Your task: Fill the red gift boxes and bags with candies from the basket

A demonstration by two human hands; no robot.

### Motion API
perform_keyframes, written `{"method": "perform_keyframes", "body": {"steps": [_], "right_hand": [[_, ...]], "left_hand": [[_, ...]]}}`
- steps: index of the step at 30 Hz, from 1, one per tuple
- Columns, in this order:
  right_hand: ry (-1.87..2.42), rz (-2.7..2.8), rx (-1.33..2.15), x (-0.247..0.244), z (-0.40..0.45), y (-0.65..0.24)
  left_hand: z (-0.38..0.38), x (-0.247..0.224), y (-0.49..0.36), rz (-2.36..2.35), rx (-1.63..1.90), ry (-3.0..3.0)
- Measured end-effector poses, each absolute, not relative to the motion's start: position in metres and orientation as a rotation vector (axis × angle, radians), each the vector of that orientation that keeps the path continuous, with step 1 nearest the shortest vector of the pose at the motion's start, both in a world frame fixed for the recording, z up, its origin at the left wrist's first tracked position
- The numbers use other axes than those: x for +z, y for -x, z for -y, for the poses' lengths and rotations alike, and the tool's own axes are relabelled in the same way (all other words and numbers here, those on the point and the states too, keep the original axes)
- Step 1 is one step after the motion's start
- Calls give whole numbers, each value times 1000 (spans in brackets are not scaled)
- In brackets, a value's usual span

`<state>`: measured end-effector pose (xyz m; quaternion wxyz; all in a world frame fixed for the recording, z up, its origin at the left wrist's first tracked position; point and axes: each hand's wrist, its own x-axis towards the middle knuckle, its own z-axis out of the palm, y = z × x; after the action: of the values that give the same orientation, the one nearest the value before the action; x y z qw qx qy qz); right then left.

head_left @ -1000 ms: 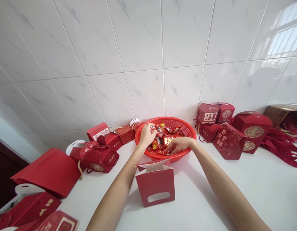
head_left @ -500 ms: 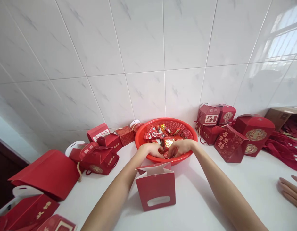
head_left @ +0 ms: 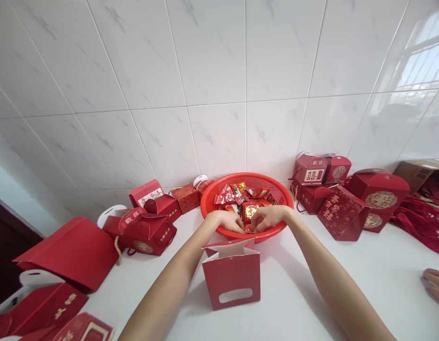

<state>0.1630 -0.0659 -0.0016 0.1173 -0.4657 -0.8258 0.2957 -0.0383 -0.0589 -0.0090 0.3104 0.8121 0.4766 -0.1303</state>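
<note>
Both hands reach into a round red plastic basket (head_left: 286, 196) holding several wrapped candies (head_left: 228, 193), mostly red, some gold. My left hand (head_left: 230, 220) is inside its near left part with fingers curled down among the candies; what they hold is hidden. My right hand (head_left: 267, 218) is curled at the near right, fingertips bent onto the candies, and what it pinches cannot be made out. In front of the basket, between my forearms, an upright red paper bag (head_left: 233, 274) stands with its top open and an oval cut-out low on its face.
Red gift boxes (head_left: 148, 234) line the left side, with a large plain red one (head_left: 68, 251) behind. More boxes (head_left: 343, 213) stand at the right, near dark red ribbons (head_left: 418, 220) and a cardboard box (head_left: 413, 173). Another person's hand (head_left: 435, 284) rests at the right edge.
My fingers have shifted slightly within the basket. The other person's hand has moved right, partly out of the frame. The whole view has shifted a little.
</note>
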Motion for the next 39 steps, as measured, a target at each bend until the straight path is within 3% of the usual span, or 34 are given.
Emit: {"method": "perform_keyframes", "body": {"steps": [3, 15, 18, 27, 34, 39], "right_hand": [[1151, 2558, 1210, -1, 65, -164], [1031, 2624, 1201, 9, 70, -165], [1018, 2614, 1198, 9, 69, -165], [1055, 2606, 1145, 4, 66, -166], [1053, 2662, 1270, -4, 51, -165], [1042, 2094, 1178, -14, 44, -167]], "left_hand": [[64, -4, 36, -1264, -374, -2119], [58, -8, 38, -1227, -349, -2125], [57, -10, 40, -1191, -182, -2168], [52, -18, 42, -1450, 800, -2091], [54, -17, 43, -1630, 812, -2075], [52, -18, 44, -1536, 855, -2069]]}}
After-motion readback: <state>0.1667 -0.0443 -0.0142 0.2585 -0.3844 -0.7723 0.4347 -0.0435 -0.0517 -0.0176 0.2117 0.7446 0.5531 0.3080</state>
